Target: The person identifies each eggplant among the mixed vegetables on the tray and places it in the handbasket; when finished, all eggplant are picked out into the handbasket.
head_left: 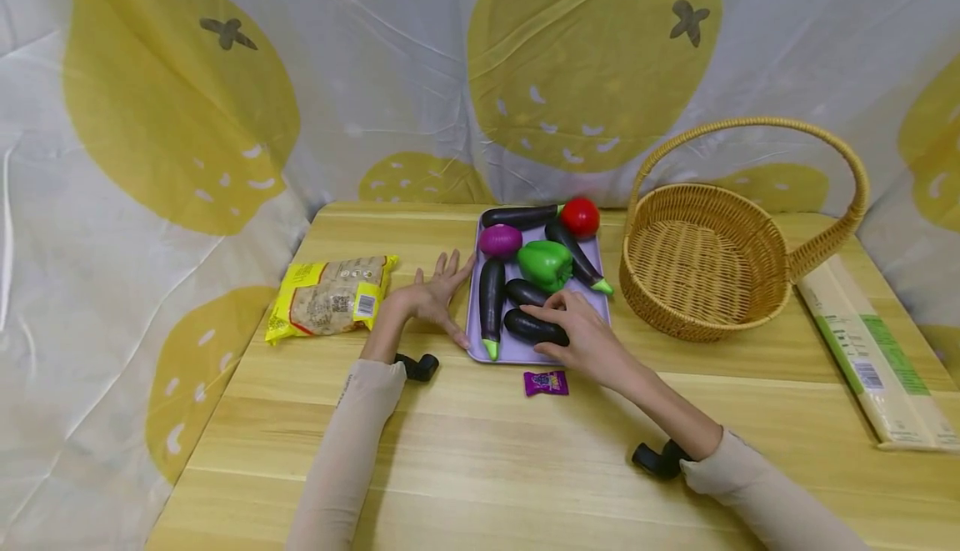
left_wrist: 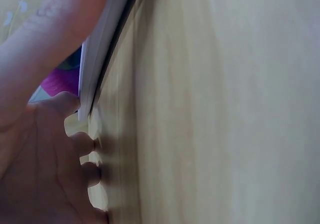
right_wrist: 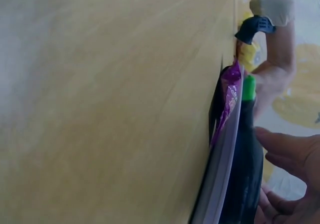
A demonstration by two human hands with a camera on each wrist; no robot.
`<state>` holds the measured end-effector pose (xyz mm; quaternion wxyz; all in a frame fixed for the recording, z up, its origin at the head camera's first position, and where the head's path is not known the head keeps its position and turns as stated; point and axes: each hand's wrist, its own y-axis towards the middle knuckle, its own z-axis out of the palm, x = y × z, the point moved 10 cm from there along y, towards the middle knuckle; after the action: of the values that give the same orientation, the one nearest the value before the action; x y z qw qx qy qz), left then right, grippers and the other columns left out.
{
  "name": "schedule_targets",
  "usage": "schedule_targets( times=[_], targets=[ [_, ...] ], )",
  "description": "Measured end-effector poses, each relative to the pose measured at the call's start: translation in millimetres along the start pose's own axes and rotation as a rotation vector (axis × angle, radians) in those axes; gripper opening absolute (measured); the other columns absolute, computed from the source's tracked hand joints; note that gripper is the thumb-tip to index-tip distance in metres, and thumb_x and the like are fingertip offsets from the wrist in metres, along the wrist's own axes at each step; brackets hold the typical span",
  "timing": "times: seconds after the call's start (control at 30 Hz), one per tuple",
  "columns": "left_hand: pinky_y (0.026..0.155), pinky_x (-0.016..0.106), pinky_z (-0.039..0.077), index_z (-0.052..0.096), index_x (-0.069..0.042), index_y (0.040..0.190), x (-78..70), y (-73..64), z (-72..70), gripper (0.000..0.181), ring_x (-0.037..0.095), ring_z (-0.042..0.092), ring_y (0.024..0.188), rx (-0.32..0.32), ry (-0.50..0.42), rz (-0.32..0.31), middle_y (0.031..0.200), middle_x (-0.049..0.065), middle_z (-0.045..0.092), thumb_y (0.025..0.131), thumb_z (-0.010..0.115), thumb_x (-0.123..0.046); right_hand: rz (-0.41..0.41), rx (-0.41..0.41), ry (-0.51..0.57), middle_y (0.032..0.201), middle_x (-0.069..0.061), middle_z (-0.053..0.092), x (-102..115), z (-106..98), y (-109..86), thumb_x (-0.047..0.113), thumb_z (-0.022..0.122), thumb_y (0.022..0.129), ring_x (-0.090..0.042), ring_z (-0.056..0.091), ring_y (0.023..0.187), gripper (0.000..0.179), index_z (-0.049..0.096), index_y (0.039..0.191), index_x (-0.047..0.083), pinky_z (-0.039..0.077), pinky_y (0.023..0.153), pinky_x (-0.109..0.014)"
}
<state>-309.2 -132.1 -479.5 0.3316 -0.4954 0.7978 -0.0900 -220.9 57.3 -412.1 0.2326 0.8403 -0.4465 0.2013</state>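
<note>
A lilac tray (head_left: pixel 491 357) holds several dark eggplants, a purple onion (head_left: pixel 500 241), a green bell pepper (head_left: pixel 545 264) and a red tomato (head_left: pixel 581 217). My left hand (head_left: pixel 433 299) spreads its fingers at the tray's left side, with thumb and index fingertip right at the rim. Over the front right of the tray, my right hand (head_left: pixel 588 341) pinches the right end of the nearest eggplant (head_left: pixel 534 327) between thumb and fingers. Another eggplant (head_left: pixel 527 293) lies just behind it, partly covered by those fingers. One with a green tip (head_left: pixel 491 305) lies along the tray's left side.
A wicker basket (head_left: pixel 705 326) with a tall handle stands right of the tray. Beyond it lies a long flat pack (head_left: pixel 873 359). A yellow food bag (head_left: pixel 333 297) sits left of my left hand. A small purple packet (head_left: pixel 546 383) lies before the tray's front edge.
</note>
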Motion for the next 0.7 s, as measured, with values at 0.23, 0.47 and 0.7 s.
schedule_targets(
  times=[0.23, 0.47, 0.7],
  targets=[
    [0.121, 0.073, -0.015, -0.017, -0.020, 0.165, -2.2, -0.4, -0.1, 0.152, 0.040, -0.028, 0.157, -0.006, -0.015, 0.008, 0.169, 0.022, -0.028, 0.068, 0.096, -0.046, 0.045, -0.007, -0.025, 0.112, -0.009, 0.061, -3.6, 1.6, 2.5, 0.013, 0.084, 0.086, -0.023, 0.053, 0.104, 0.052, 0.070, 0.136, 0.017, 0.048, 0.087, -0.037],
    [0.121, 0.073, -0.016, -0.017, -0.020, 0.165, -1.4, -0.6, 0.7, 0.151, 0.040, -0.029, 0.157, -0.005, -0.022, 0.008, 0.169, 0.021, -0.029, 0.068, 0.096, -0.045, 0.053, 0.003, -0.054, 0.107, -0.006, 0.060, -2.5, 2.3, 4.1, 0.011, 0.082, 0.088, -0.021, 0.052, 0.099, 0.048, 0.071, 0.134, 0.018, 0.046, 0.083, -0.034],
    [0.122, 0.072, -0.015, -0.018, -0.022, 0.165, -0.3, -0.7, 1.1, 0.151, 0.040, -0.029, 0.157, -0.006, -0.015, 0.008, 0.169, 0.021, -0.029, 0.068, 0.096, -0.045, 0.080, 0.033, -0.075, 0.105, -0.004, 0.057, -3.0, 4.0, 4.2, 0.014, 0.083, 0.087, -0.019, 0.050, 0.097, 0.048, 0.072, 0.134, 0.020, 0.045, 0.077, -0.029]
  ],
)
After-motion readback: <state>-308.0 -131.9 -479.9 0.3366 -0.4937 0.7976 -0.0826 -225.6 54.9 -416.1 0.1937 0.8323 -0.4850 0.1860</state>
